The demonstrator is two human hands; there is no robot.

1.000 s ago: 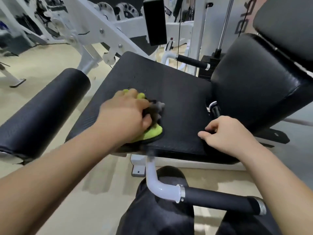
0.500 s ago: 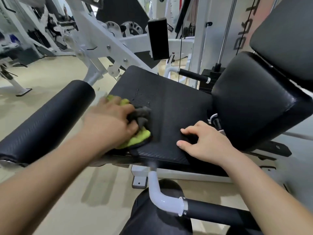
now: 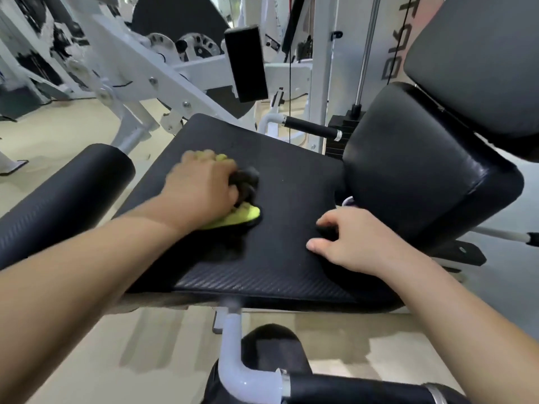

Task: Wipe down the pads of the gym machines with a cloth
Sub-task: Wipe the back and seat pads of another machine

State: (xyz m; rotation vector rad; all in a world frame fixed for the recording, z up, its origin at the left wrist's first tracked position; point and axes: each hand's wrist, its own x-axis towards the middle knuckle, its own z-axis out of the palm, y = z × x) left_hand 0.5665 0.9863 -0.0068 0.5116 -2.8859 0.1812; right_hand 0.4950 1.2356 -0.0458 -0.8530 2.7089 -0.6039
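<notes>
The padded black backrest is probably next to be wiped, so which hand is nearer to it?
Right. The right hand rests on the flat black seat pad just below the padded black backrest; the left hand, gripping the yellow-green cloth, is farther left.

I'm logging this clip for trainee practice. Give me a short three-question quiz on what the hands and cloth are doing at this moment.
1. True or false: the left hand presses the cloth on the flat seat pad.
2. Where does the right hand rest?
A. on the roller pad
B. on the seat pad, near its right edge
C. on the back pad
3. Fill in: the visible parts of the cloth are dark grey and ____.

Key: 1 true; 2 B; 3 yellow-green.
</notes>
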